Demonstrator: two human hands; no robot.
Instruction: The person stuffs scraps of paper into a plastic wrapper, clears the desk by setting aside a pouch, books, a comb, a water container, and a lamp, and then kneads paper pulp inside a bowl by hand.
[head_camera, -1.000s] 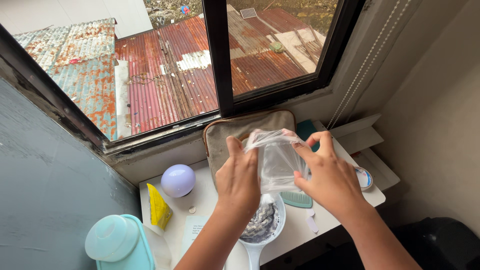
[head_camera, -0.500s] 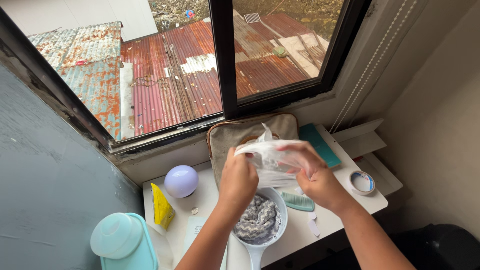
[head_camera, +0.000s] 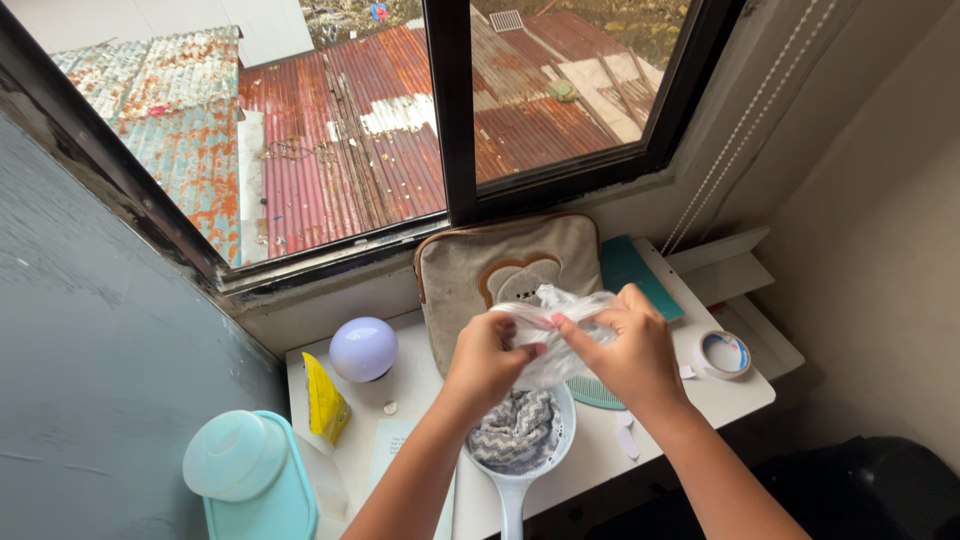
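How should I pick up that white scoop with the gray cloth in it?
Take the white scoop by its long handle, coming from the near edge of the white table. The handle points toward the person and is bare there, while the gray cloth fills the bowl and both hands, left hand and right hand, crumple a clear plastic bag above it.

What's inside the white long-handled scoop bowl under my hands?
The white scoop bowl holds a grey-and-white knitted cloth. Its far edge is covered by the crumpled clear plastic bag, so anything beneath stays hidden.
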